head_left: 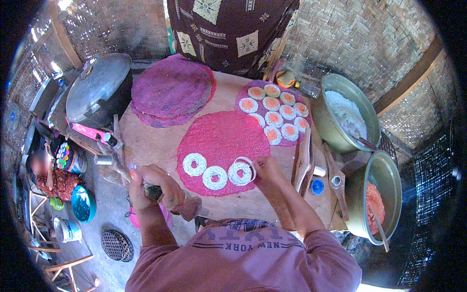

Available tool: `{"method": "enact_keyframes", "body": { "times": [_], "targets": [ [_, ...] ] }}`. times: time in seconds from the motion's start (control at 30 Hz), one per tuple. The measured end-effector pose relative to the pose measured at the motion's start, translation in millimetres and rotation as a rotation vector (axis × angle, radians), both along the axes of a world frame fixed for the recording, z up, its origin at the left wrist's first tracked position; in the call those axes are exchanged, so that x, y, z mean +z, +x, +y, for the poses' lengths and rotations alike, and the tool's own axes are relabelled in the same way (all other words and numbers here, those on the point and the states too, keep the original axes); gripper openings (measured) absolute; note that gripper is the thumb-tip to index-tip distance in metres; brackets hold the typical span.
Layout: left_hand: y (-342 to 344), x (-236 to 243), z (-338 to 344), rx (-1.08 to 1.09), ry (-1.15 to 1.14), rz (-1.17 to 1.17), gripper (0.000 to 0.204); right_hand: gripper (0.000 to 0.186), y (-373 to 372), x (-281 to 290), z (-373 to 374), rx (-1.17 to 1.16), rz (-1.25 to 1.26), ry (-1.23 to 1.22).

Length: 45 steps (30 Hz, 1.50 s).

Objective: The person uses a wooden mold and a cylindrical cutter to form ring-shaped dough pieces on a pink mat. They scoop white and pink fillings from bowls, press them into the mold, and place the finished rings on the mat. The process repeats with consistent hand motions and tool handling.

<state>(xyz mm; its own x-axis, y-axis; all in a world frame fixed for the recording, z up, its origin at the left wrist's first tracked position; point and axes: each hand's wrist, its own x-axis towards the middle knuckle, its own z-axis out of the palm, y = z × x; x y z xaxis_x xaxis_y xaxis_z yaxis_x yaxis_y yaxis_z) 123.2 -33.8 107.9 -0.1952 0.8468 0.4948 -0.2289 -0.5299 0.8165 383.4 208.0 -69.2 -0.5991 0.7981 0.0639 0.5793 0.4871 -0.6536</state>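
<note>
My right hand (268, 170) pinches a thin white ring mould (252, 165), which stands around the rightmost of three white, holed rings of shredded or grated food on a round pink mesh sheet (224, 141). The other two, a middle white ring (207, 178) and a left white ring (190, 164), lie beside it in a row. Off the table's near left edge, my left hand (168, 187) is closed around a wooden tool (188, 209); its exact form is partly hidden by the fingers. A pale cylinder (103, 159) shows near that hand.
Orange-centred white rounds (273, 118) cover a purple sheet at the far right. Purple sheets (170, 90) are stacked far left. Basins of white food (345, 114) and orange food (373, 209) stand right, near wooden tools (335, 181). A large lidded pot (99, 87) stands left; a person sits low beyond.
</note>
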Motion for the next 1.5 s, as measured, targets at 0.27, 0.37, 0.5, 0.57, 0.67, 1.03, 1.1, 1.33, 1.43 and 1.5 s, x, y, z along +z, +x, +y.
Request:
{"method": "enact_keyframes", "body": {
  "times": [0.27, 0.37, 0.5, 0.57, 0.67, 1.03, 1.1, 1.33, 1.43, 1.5],
  "targets": [
    [-3, 2, 4, -0.141, 0.013, -0.056, 0.085, 0.016, 10, 5, 36, -0.113, -0.175, 0.278],
    [-2, 0, 3, -0.1, 0.011, -0.054, 0.085, 0.015, 11, 2, 34, -0.12, -0.117, 0.273],
    [-2, -3, 1, -0.063, 0.031, -0.107, 0.085, 0.014, 15, 4, 32, -0.205, -0.104, 0.204],
    [-3, -4, 1, -0.044, 0.018, -0.134, 0.085, 0.013, 17, 4, 32, -0.218, -0.101, 0.259],
    [-5, -3, 2, -0.063, 0.016, -0.124, 0.084, 0.012, 18, 6, 31, -0.157, -0.181, 0.316],
    [-4, 2, 1, -0.048, 0.002, -0.114, 0.084, 0.017, 17, 35, -55, 0.418, 0.175, -0.262],
    [-2, 3, 1, 0.016, 0.002, -0.119, 0.083, 0.017, 16, 29, -74, 0.599, 0.014, 0.174],
    [-4, -10, -15, 0.105, 0.005, -0.014, 0.08, 0.018, -2, 19, -87, 0.64, -0.112, 0.452],
    [-6, -18, -32, 0.244, 0.08, -0.023, 0.08, 0.02, -26, 28, -100, 0.664, -0.151, 0.355],
    [-5, -16, -47, 0.369, 0.148, -0.02, 0.081, 0.021, -54, 33, -117, 0.644, 0.003, 0.279]
  ]
}}
